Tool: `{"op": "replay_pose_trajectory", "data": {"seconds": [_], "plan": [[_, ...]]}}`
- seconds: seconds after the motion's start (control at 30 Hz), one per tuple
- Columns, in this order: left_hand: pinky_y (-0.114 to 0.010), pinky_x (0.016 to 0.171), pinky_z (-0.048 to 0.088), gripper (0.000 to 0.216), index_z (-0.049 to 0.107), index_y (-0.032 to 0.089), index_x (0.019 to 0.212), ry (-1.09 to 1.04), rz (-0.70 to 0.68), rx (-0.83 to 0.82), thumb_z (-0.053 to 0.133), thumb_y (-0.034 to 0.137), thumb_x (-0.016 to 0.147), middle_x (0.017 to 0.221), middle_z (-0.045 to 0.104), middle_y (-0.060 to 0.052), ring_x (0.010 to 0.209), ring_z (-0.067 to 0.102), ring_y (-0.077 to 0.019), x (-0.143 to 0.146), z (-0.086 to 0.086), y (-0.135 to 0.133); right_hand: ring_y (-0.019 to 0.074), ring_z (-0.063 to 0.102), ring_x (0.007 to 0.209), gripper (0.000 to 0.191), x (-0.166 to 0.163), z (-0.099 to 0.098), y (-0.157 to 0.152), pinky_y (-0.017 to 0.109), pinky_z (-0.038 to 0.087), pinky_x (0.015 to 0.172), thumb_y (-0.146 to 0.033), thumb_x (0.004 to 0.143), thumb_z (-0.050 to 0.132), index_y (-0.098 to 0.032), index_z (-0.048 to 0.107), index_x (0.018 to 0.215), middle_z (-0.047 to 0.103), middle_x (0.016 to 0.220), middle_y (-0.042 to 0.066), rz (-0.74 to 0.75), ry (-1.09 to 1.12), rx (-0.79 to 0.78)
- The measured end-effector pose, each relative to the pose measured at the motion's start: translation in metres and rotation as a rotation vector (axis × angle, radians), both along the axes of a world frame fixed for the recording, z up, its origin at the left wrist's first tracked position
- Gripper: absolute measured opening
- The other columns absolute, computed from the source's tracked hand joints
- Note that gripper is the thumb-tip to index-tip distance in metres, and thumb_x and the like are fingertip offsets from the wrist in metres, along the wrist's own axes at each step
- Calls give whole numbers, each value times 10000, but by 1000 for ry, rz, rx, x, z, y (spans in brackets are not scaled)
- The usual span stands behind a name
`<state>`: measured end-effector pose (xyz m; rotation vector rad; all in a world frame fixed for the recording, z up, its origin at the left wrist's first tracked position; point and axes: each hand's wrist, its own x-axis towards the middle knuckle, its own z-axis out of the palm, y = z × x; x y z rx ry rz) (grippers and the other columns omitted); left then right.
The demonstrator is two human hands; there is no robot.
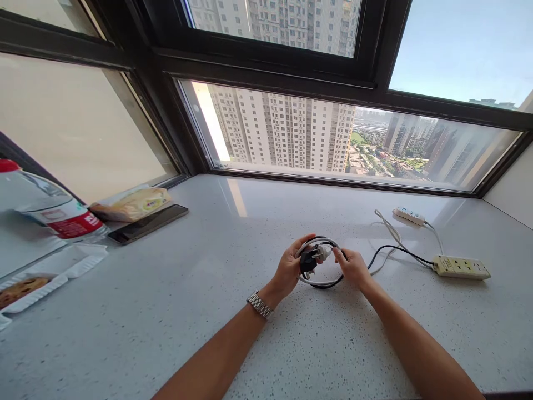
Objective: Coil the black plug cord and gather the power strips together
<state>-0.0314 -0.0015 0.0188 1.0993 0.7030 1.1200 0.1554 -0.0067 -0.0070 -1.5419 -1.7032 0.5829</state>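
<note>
A coil of black and white power cords is held between my two hands above the speckled countertop. My left hand grips the coil's left side, near a black plug. Beside that plug, inside the ring, sits a pale plug with metal prongs. On the right side of the coil, my right hand is closed round the cords. From there the cords run right to a yellowed power strip and a smaller white power strip, both lying on the counter.
On the left are a large bottle with a red label, a soft yellow packet, a dark phone and a white plastic tray holding a cookie. A dark-framed window borders the counter's far edge.
</note>
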Motion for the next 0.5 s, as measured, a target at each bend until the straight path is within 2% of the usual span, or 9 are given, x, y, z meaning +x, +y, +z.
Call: {"op": "replay_pose_trajectory", "data": {"seconds": [0.1, 0.17, 0.33, 0.4, 0.5], "plan": [[-280, 567, 517, 679, 526, 170, 1235, 58, -16, 86, 768, 390, 641, 914, 646, -73, 751, 646, -205, 2, -5, 0, 116, 379, 420, 587, 1, 2, -3, 230, 236, 431, -664, 841, 310, -187, 509, 563, 388, 451, -24, 44, 41, -146], [-327, 644, 535, 611, 550, 179, 1218, 142, 19, 170, 739, 395, 679, 947, 643, -82, 784, 638, -208, 2, -10, 3, 103, 342, 399, 598, 2, 3, -6, 227, 222, 420, -671, 832, 325, -179, 512, 548, 357, 432, -36, 79, 57, -236], [-424, 931, 460, 338, 663, 201, 1034, 410, 268, 564, 629, 432, 789, 1090, 607, -112, 1051, 573, -251, -3, -18, 14, 85, 315, 393, 592, 3, 8, -12, 226, 218, 421, -651, 829, 370, -170, 514, 515, 347, 419, -44, 204, 0, -327], [-428, 976, 429, 297, 662, 204, 1032, 480, 259, 655, 579, 411, 835, 1164, 576, -122, 1136, 530, -253, -5, -17, 14, 85, 325, 390, 576, 4, 11, -15, 229, 227, 422, -626, 836, 386, -172, 508, 503, 362, 412, -40, 233, -55, -360], [-434, 984, 424, 263, 662, 189, 1009, 530, 152, 708, 603, 373, 831, 1191, 571, -136, 1167, 513, -258, -7, -12, 10, 85, 340, 366, 576, 7, 16, -19, 233, 232, 416, -608, 840, 411, -173, 488, 471, 369, 386, -34, 259, -94, -396]]}}
